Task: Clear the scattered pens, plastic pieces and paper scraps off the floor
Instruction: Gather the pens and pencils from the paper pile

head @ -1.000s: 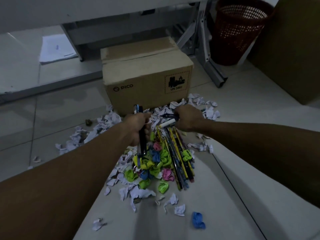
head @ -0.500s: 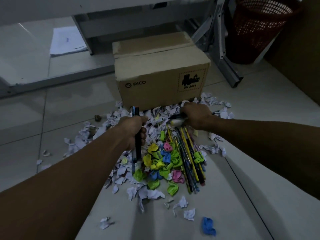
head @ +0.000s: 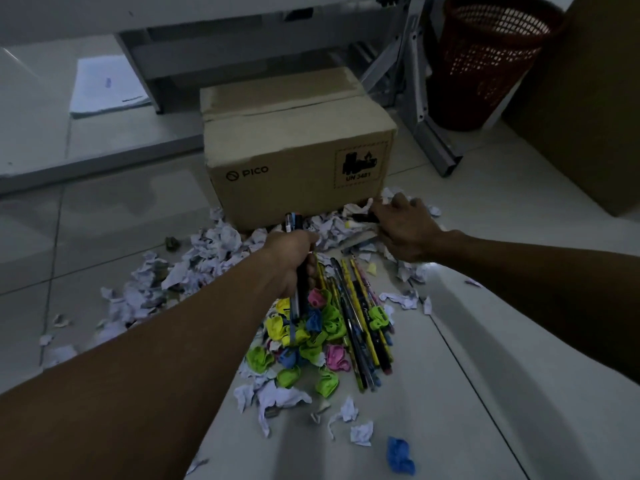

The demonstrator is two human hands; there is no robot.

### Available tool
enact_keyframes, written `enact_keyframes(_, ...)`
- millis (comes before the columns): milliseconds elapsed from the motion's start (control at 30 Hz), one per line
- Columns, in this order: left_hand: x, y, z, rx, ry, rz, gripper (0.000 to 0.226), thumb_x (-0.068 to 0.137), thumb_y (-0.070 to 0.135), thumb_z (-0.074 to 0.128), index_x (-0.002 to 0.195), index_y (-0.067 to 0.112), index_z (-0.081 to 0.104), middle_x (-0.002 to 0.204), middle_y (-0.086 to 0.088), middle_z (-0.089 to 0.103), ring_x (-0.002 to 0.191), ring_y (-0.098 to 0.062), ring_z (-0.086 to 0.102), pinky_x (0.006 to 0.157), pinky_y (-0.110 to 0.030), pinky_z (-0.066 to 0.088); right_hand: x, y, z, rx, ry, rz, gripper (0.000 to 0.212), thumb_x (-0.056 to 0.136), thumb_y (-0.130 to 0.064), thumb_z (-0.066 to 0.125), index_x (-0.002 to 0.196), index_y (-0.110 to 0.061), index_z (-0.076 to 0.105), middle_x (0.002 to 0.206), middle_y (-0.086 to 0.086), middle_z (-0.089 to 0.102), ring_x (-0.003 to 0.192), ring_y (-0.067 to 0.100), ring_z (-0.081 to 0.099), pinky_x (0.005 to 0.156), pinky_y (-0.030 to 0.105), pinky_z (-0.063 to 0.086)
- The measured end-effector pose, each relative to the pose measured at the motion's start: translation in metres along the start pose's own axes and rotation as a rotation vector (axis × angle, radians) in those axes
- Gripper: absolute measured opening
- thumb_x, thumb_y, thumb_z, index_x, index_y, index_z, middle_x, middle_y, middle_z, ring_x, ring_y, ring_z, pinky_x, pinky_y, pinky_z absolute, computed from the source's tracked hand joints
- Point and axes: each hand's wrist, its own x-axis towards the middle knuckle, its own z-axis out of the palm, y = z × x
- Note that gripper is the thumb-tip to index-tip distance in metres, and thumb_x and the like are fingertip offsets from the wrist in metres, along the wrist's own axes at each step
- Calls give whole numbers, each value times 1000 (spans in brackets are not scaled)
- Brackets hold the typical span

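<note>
Scraps (head: 211, 258): crumpled white paper, strewn leftward and outward from the left fingers, more beyond the knuckles against the box; none gathered yet.

Left hand (head: 291, 263): fingers curled tight round a small bundle of pens (head: 297, 271), held upright, caps above the fist, tips hanging below it; likely to slip if more are forced into so full a grip.

Plastic pieces (head: 304, 337): green, yellow, pink, blue; heaped directly beneath the left fist; one blue stray (head: 400, 455) well apart, near the viewer; light and small, liable to scatter if swept hastily.

Loose pens (head: 360, 323): row on the floor between the two hands, running toward the viewer; apt to roll apart if only one is lifted.

Right hand (head: 403, 230): fingers bent down onto the litter at the box's foot, closing on a dark pen (head: 362, 218) at the fingertips; grip appears partial; scraps may come up with it.

Box (head: 298, 161): cardboard, taped shut, just beyond both hands; contents cannot be told.

Basket (head: 485, 60): red mesh, far beyond the right fingers; inside not visible; a long reach, so drops on the way are probable.
</note>
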Motion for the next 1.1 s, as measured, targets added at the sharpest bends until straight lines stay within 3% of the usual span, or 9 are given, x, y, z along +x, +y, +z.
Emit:
enact_keyframes(100, 2, 0, 6, 14, -9, 3, 28, 99, 23, 53, 75, 12, 45, 61, -7, 36, 47, -22, 31, 47, -31, 32, -3, 7, 3, 110, -60, 70, 43, 94, -14, 41, 135, -9, 30, 102, 14, 52, 98, 29, 44, 92, 47, 26)
enact_keyframes(267, 5, 0, 8, 17, -1, 12, 27, 99, 23, 53, 76, 12, 46, 61, -8, 37, 47, -22, 32, 48, -31, 32, -4, 15, 2, 307, 14, 81, 26, 97, -21, 46, 119, -7, 42, 81, 11, 51, 62, 22, 42, 62, 32, 32)
enact_keyframes(400, 6, -3, 6, 7, 20, 17, 28, 98, 23, 56, 74, 12, 46, 60, -7, 37, 47, -22, 33, 48, -29, 32, 5, 14, 3, 232, 2, 103, 25, 87, -30, 65, 105, -13, 60, 88, 4, 59, 75, 20, 49, 66, 28, 37)
enact_keyframes(533, 7, -6, 5, -7, 31, 26, 25, 97, 20, 57, 76, 11, 46, 59, -6, 37, 46, -21, 31, 48, -30, 30, 16, 6, 15, 169, -16, 107, 16, 89, -23, 63, 99, -11, 67, 101, 14, 64, 89, 28, 59, 68, 29, 39)
enact_keyframes(700, 12, -10, 1, -26, 52, 14, 28, 97, 21, 58, 73, 10, 48, 56, -6, 37, 43, -20, 31, 44, -25, 31, 26, -2, 26, 122, -34, 175, 49, 79, -56, 70, 100, -12, 65, 110, 14, 60, 96, 33, 60, 72, 33, 42)
enact_keyframes(800, 11, -12, -1, -20, 59, 12, 30, 97, 20, 57, 71, 9, 48, 55, -7, 38, 45, -20, 30, 46, -27, 31, 29, -4, 23, 84, -44, 163, 36, 85, -42, 67, 103, -12, 62, 113, 14, 60, 98, 32, 60, 74, 34, 45)
enact_keyframes(867, 11, -12, -2, -17, 56, 12, 29, 97, 20, 56, 72, 10, 47, 55, -6, 37, 44, -19, 30, 45, -26, 30, 26, -6, 18, 52, 11, 114, 21, 91, -22, 58, 109, -14, 64, 117, 13, 60, 102, 33, 59, 72, 36, 45)
enact_keyframes(967, 10, -10, -5, -22, 54, 17, 26, 98, 22, 55, 77, 9, 49, 52, -5, 39, 40, -18, 32, 44, -25, 32, 18, -7, 12, 96, 208, -32, 22, 94, -17, 55, 113, -17, 66, 120, 7, 61, 107, 32, 55, 64, 35, 41)
enact_keyframes(1100, 7, -5, -6, 4, 46, 19, 25, 99, 25, 53, 79, 10, 50, 58, -6, 39, 44, -20, 34, 47, -29, 33, 4, -17, -4, 140, 412, -71, 26, 87, -11, 62, 111, -19, 68, 87, 14, 62, 79, 32, 53, 57, 30, 30)
